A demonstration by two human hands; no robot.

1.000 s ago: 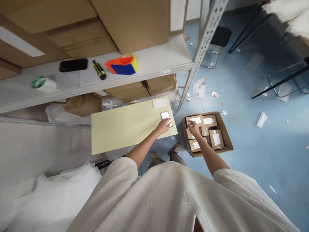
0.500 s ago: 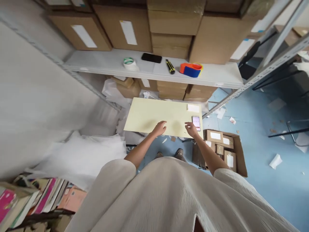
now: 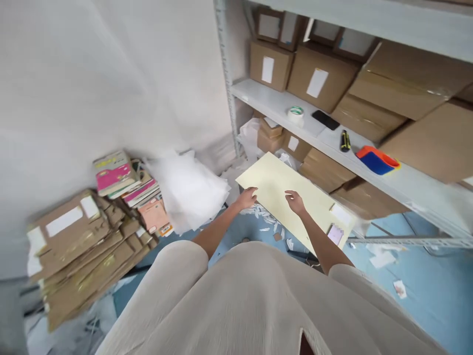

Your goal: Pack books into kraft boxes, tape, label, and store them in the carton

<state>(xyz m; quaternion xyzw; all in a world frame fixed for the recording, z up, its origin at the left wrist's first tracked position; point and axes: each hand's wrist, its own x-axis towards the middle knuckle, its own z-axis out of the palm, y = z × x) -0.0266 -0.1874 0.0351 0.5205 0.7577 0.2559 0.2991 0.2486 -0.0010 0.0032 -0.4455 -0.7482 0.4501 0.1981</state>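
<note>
My left hand (image 3: 247, 198) is at the near left edge of a pale yellow tabletop (image 3: 320, 204), fingers slightly curled and apart, with nothing in it. Over the middle of that tabletop hangs my right hand (image 3: 294, 201), its fingers also apart and holding nothing. Whether either hand touches the surface I cannot tell. Toward the right end of the tabletop lie a phone (image 3: 335, 233) with a lit screen and a white rectangular item (image 3: 341, 213). Left of my left hand is a stack of white sheets (image 3: 190, 192).
A metal shelf (image 3: 424, 190) carries a tape roll (image 3: 295, 114), a black phone-like slab (image 3: 325, 120), a black-and-yellow cutter (image 3: 345, 141), an orange-and-blue band (image 3: 377, 159) and cardboard boxes (image 3: 320, 79). Books (image 3: 116, 172) and flattened cartons (image 3: 77, 241) are piled left. Scraps litter the blue floor.
My view has swung to the left, bringing the flattened cartons into sight and taking the box of parcels out. My right hand has moved away from the lit phone, closer to my left hand.
</note>
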